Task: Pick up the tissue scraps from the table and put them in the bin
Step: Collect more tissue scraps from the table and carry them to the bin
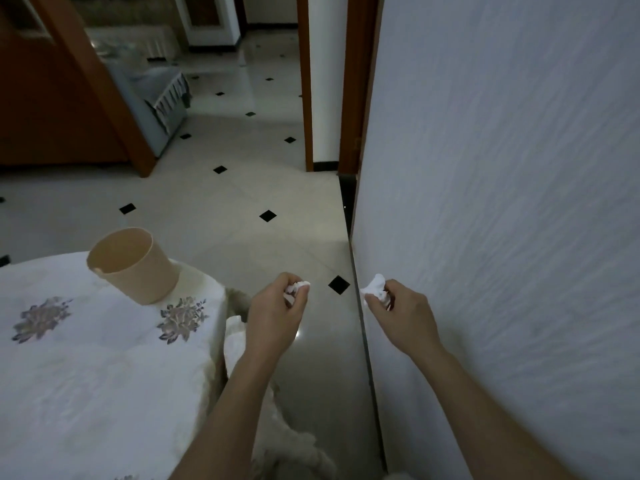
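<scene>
You have two hands in view and two tissue scraps, one scrap in each hand. Both your forearms reach forward from the bottom edge, bare, and they are held out over the floor, not over the table.

Your left hand (275, 315) has the back turned up and the fingers curled in and pressed together around a white tissue scrap (294, 289). The scrap sticks out only a little past the fingertips, at the far side of the fist. Your right hand (403, 308) is also closed, with the back up and the wrist a little bent to the left. Its fingers pinch the second tissue scrap (373, 288), which stands out to the left of the fingertips and partly above them. The two hands are apart, and neither scrap touches the other.

To the left of your left fingers is the table (86, 358), covered with one white cloth that has flower prints; I count two full flower prints. The cloth edge hangs down just beside your left forearm. Farther to the left of your left fingers and a little beyond them stands one beige bin (133, 263) on the table, upright and open at the top. It is well apart from both hands.

Just to the right of your right fingers is the white wall (502, 202). Beyond both hands lies the pale tiled floor (242, 188) with small black diamonds.
</scene>
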`<state>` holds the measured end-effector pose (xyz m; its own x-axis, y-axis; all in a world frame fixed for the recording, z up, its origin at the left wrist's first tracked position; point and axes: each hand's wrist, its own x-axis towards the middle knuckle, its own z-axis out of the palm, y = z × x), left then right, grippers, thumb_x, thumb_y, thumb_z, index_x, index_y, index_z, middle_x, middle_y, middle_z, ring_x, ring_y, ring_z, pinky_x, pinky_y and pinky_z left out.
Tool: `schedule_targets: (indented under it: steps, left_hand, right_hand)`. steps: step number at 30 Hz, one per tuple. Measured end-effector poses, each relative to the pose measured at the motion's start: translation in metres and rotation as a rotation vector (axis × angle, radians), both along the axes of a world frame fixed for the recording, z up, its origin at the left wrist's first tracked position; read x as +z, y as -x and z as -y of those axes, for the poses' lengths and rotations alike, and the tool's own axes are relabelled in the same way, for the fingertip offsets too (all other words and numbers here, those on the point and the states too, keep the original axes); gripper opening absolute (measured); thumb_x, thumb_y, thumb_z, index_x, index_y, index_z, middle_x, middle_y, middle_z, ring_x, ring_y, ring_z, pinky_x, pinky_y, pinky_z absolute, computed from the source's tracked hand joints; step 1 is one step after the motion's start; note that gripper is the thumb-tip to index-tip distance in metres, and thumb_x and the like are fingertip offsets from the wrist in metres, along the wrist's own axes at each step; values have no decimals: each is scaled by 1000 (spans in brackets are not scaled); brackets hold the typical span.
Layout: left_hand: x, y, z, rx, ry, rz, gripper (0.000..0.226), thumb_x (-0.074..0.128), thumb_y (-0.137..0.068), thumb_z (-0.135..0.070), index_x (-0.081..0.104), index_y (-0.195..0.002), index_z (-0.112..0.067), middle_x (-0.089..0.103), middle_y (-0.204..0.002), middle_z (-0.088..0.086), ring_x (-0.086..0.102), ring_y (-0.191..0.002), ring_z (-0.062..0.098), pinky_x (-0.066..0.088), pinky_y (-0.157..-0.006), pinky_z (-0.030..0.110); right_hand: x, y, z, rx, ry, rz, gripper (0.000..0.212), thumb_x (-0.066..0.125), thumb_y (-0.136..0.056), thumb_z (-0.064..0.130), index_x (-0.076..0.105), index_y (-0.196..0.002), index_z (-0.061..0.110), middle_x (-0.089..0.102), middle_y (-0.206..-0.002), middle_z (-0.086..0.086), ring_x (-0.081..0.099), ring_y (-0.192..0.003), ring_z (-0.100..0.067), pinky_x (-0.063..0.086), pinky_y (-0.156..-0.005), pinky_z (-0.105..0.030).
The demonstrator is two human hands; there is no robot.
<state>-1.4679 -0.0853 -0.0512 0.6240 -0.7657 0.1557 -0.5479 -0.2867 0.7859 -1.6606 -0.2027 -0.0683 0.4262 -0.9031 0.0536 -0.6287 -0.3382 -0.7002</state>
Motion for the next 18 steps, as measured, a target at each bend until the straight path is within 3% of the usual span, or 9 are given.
schedule_targets:
  steps: [4,7,13,18]
  left_hand:
    - [4,-32,38,52,11,-16,11,60,-94,-38,60,-87,-29,59,-64,-11,61,-53,9,57,-50,35]
    - [1,-56,66,87,12,-59,11,61,-94,-37,61,-88,-28,57,-64,-9,59,-56,11,58,-50,43]
    - [-16,-114,133,157,38,-51,10,61,-94,-33,62,-86,-27,60,-72,-9,54,-54,14,46,-54,28]
    - [-20,-173,201,213,29,-34,11,61,-93,-33,61,-83,-30,58,-68,-11,51,-50,10,38,-48,15]
  right_hand:
    - [0,-34,43,31,-10,12,28,63,-89,42,55,-71,22,59,-61,7,55,-55,-9,44,-51,-29]
    - [-2,-65,78,72,-8,3,24,63,-88,43,55,-72,28,61,-64,9,57,-57,-8,46,-51,-29]
    - [-18,-144,158,179,-37,-13,24,61,-90,41,66,-86,18,67,-74,5,63,-68,-13,55,-62,-39]
    - [-21,-224,231,238,-84,4,20,62,-89,40,62,-76,24,64,-67,7,61,-63,-10,51,-58,-34]
